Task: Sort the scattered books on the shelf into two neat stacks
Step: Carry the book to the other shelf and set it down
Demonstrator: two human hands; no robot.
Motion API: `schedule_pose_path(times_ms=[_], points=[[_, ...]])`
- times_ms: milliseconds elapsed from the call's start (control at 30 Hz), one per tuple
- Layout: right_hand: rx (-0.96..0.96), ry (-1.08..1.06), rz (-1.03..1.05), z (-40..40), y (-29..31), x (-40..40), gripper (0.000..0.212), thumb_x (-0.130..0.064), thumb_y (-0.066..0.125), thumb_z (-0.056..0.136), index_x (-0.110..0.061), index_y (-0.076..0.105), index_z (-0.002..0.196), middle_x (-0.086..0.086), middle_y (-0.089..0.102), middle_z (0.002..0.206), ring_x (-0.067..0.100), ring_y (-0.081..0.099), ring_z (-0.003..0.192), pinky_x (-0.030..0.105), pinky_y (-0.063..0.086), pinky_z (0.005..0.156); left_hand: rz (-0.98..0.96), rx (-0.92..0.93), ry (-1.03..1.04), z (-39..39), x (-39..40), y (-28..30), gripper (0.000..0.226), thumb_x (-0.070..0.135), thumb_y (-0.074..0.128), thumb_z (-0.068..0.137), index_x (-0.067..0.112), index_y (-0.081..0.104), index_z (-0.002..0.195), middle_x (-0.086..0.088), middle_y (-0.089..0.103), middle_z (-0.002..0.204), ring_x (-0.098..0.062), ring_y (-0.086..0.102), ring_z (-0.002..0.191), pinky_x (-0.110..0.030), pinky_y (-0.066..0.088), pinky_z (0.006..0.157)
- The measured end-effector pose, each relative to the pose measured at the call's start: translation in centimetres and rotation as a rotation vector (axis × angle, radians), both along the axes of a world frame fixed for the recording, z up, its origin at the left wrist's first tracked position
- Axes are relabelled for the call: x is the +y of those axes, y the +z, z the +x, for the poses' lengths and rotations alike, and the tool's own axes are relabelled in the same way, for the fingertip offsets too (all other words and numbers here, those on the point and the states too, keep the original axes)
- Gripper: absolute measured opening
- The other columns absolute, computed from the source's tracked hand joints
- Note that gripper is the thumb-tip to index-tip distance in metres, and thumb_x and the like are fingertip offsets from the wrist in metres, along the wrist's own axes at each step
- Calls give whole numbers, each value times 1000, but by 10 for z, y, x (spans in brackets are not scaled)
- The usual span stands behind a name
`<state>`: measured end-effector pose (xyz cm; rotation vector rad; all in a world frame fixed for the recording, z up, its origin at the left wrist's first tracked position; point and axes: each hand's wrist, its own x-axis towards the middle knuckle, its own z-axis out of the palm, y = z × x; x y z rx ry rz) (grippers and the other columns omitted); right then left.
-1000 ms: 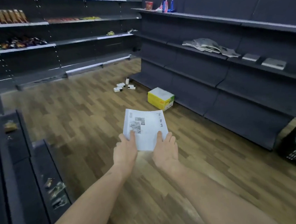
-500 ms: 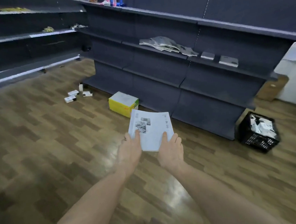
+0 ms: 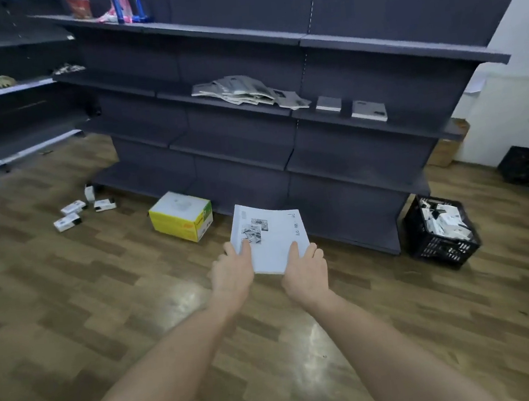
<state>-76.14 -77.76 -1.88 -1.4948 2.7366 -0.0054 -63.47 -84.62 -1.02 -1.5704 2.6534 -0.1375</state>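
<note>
Both hands, left hand [image 3: 231, 276] and right hand [image 3: 305, 269], pinch 1 book [image 3: 270, 237] at frame centre, thumbs on top. Best keep it flat and set it squarely on a shelf [image 3: 375, 126] stack [image 3: 368, 110], edges aligned, away from the loose pile [image 3: 246, 90].

a yellow-and-white carton [image 3: 181, 220] sits on the wooden floor [image 3: 73, 309] near centre. small white boxes [image 3: 78, 210] lie scattered at its 9 o'clock. a black crate [image 3: 441, 235] of white packets stands at 3 o'clock.
</note>
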Motion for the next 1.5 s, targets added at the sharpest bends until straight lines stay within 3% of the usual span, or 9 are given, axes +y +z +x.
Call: schedule_pose_path(times_ms=[200,333,567,767,967,1167,1333,1500], points=[[20,-4,-80,-95,22,-81,64,-14,43,86,-9,25,147,16,39,121,29,40,101,32,33,84,-54,-39,-35,-93,-82,27,65,14,43,95,17,13,153,-14,43,123,-23,61,93,-29,42,71],[22,-49,-105,-156,31,-112,63,-11,43,84,-9,27,145,15,39,119,28,40,99,31,34,83,-41,-8,-70,-155,-120,36,60,16,37,97,18,15,153,-14,44,122,-24,59,91,-33,34,71],[69,-98,-70,-247,33,-175,63,-10,43,82,-9,29,143,15,40,118,27,40,97,31,30,78,-40,9,-109,-252,-193,32,65,17,44,94,22,17,152,-13,44,121,-20,52,80,-33,32,75],[71,-154,-46,-321,35,-250,65,-18,49,86,-10,25,145,16,39,121,27,40,101,31,34,85,-33,33,-192,-330,-274,31,71,15,54,88,19,19,149,-11,44,114,-18,49,79,-33,32,73],[68,-234,-63,-396,55,-325,60,-16,53,80,-10,33,137,14,42,115,25,40,96,28,31,75,-44,39,-254,-409,-356,50,78,13,63,81,18,22,147,-11,46,110,-18,42,69,-31,31,69],[77,-291,-85,-465,61,-380,78,-21,55,83,-8,16,149,15,40,119,24,39,96,29,30,76,-44,21,-289,-481,-415,59,78,13,61,83,18,19,149,-11,44,112,-18,53,77,-32,36,74],[45,-310,-58,-527,43,-410,80,-19,53,84,-7,11,152,16,40,121,24,40,97,30,36,83,-24,-28,-311,-546,-446,43,88,12,67,77,18,17,149,-12,43,111,-17,50,77,-31,34,73],[23,-325,-104,-615,33,-427,84,-15,52,83,-7,6,153,15,39,122,21,30,86,29,32,77,-10,-25,-309,-634,-464,32,84,10,66,77,17,21,147,-10,44,107,-17,41,67,-29,32,69]])
